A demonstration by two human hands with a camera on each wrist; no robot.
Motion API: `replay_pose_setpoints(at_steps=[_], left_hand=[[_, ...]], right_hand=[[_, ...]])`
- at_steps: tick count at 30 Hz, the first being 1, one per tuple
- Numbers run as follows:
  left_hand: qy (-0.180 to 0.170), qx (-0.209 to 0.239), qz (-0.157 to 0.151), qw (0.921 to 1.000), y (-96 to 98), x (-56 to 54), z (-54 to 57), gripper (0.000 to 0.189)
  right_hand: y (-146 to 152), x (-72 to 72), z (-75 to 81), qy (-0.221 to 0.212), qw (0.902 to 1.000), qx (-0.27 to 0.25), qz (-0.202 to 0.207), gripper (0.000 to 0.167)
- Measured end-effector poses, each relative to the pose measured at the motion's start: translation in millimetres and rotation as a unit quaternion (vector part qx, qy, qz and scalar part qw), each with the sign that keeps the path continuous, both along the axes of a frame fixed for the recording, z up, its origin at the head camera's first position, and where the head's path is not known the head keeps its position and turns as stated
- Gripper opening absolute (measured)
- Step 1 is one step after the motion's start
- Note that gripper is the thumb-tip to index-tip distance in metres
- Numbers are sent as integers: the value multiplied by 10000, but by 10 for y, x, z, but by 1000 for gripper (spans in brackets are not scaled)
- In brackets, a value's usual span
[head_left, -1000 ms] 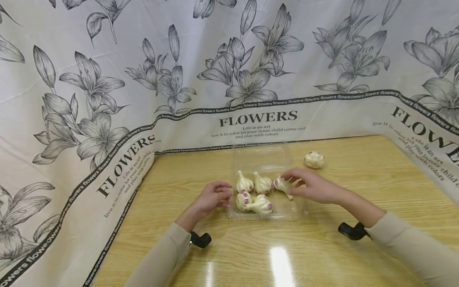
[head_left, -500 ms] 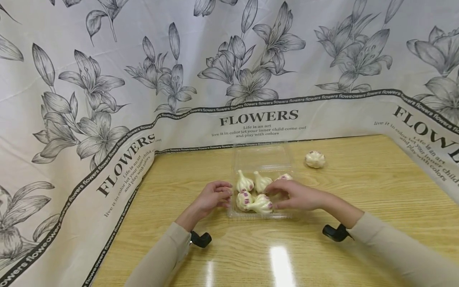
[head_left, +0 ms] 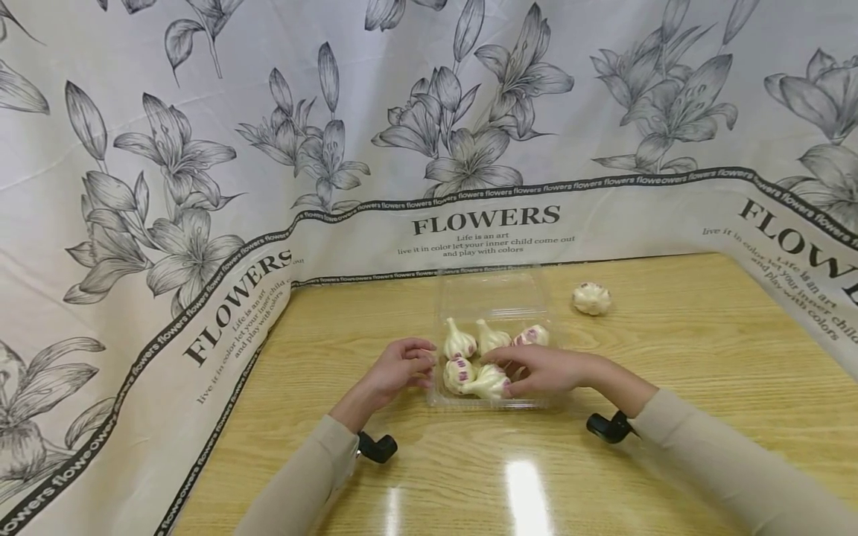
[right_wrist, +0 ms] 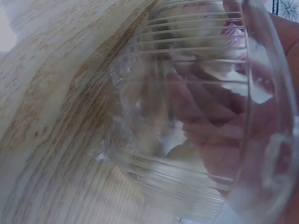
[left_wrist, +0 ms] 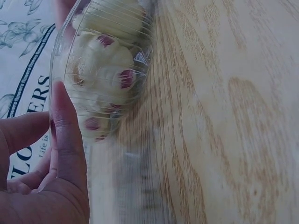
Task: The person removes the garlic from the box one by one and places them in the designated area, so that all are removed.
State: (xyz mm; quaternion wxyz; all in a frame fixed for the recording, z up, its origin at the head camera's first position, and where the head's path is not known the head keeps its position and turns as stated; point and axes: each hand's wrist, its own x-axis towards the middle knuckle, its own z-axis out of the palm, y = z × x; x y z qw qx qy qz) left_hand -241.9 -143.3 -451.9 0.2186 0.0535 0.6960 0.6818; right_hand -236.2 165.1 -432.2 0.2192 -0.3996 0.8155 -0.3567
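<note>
We're at the arranging stage, by our reading: cream-white garlic bulbs with purple streaks are being settled into a clear, ribbed plastic box (head_left: 469,403) on the pale, yellow-grained wooden table (head_left: 322,320), its clear plastic lid (head_left: 492,290) folded back on the far side. Five bulbs sit inside. Three make the far row, and in the near row we have a round one at the left and, just beside it, a cream bulb with its stem pointing left (head_left: 488,383).

To the right hand (head_left: 551,368) now! It reaches in over the box's right side, thumb and fingers slightly apart and curled round the right end of that stem-left bulb; how firmly, we can't tell through the glare on the plastic. Over on the other side, the left hand (head_left: 401,366) has thumb and finger nearly together, pinching the box's left rim and apparently steadying it.

And one more for us to watch: a lone whitish bulb (head_left: 591,298) lies on the wood beyond the box's far right corner. The next move, we'd judge, calls for nudging the near bulb snug, leaving the near right space for that last one.
</note>
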Motion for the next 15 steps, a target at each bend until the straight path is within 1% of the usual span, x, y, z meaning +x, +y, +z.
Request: replay_pose_setpoints(at_steps=[5, 9, 15], left_hand=[[13, 9, -5, 10000, 4, -8, -19, 36], [11, -3, 7, 10000, 7, -1, -16, 36], [17, 12, 8, 10000, 12, 2, -14, 36]], right_hand=[[-5, -46, -33, 32, 10000, 73, 29, 61], [-6, -80, -43, 49, 10000, 23, 69, 58], [8, -79, -26, 85, 10000, -24, 28, 57]])
